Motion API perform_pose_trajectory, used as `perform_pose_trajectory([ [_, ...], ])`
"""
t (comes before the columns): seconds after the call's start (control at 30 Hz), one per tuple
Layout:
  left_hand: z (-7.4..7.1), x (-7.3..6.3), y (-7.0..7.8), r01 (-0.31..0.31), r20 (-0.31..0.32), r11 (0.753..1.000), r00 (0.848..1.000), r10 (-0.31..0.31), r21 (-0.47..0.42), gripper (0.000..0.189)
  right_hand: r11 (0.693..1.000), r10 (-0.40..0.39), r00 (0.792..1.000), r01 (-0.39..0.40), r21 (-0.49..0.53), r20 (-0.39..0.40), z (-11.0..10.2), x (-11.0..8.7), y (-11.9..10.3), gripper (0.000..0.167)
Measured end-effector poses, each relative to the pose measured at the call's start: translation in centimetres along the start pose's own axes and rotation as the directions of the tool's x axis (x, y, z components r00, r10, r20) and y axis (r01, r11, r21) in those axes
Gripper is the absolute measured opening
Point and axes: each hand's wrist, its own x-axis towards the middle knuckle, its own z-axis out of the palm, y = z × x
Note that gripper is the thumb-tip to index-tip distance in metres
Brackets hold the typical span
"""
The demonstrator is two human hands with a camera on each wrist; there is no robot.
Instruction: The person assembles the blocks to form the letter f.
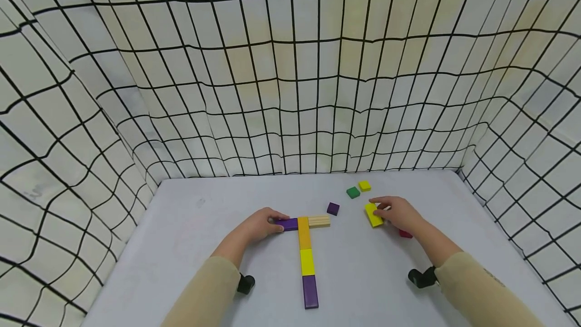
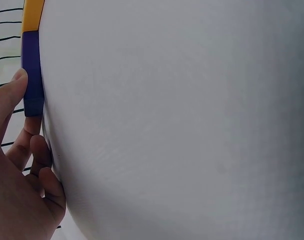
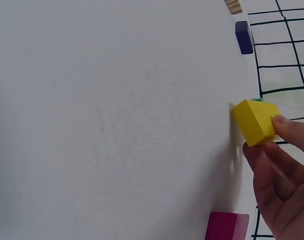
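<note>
My left hand [image 1: 261,225] pinches the outer end of a purple block [image 1: 287,224] between thumb and fingers. That block's inner end meets an orange block [image 1: 304,233] at the top of a T-shaped layout. On the orange block's other side lies a ribbed light-wood block [image 1: 319,221]. Below it run a yellow block [image 1: 307,262] and another purple block [image 1: 310,291], end to end. To the right, my right hand [image 1: 399,213] holds a loose yellow block [image 3: 254,122] by thumb and fingertips. In the right wrist view the block is tilted, with its shadow on the table beside it.
Beyond the layout lie a small dark purple block [image 1: 333,209], a green block [image 1: 353,193] and a small yellow block [image 1: 364,185]. A red block [image 3: 221,227] sits under my right wrist. Black netting over white cloth [image 1: 290,90] walls the white table [image 1: 204,196].
</note>
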Motion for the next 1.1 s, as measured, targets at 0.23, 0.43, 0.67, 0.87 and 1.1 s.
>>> perform_pose_trajectory([
  [0.23,0.1,0.1,-0.2,0.014,-0.010,1.000,1.000,-0.014,0.004,0.028,0.996,0.022,1.000,-0.020,0.087,-0.021,0.0,0.0,-0.5,0.043],
  [0.43,0.2,0.2,-0.4,0.014,-0.013,1.000,1.000,-0.014,0.006,0.028,0.987,0.003,0.999,0.005,0.158,-0.050,0.6,0.8,-1.2,0.043],
  [0.67,0.2,0.2,-0.3,0.016,-0.010,1.000,1.000,-0.016,-0.002,0.028,0.975,-0.013,0.998,0.028,0.221,-0.068,1.6,1.8,-3.0,0.040],
  [0.87,0.2,0.1,-0.3,0.018,-0.013,1.000,1.000,-0.019,-0.008,0.028,0.968,-0.013,0.996,0.034,0.248,-0.087,2.8,2.9,-5.3,0.040],
  [1.1,0.2,0.0,-0.2,0.023,-0.017,0.999,1.000,-0.024,-0.021,0.028,0.948,-0.010,0.994,0.045,0.315,-0.112,4.8,4.4,-8.5,0.040],
])
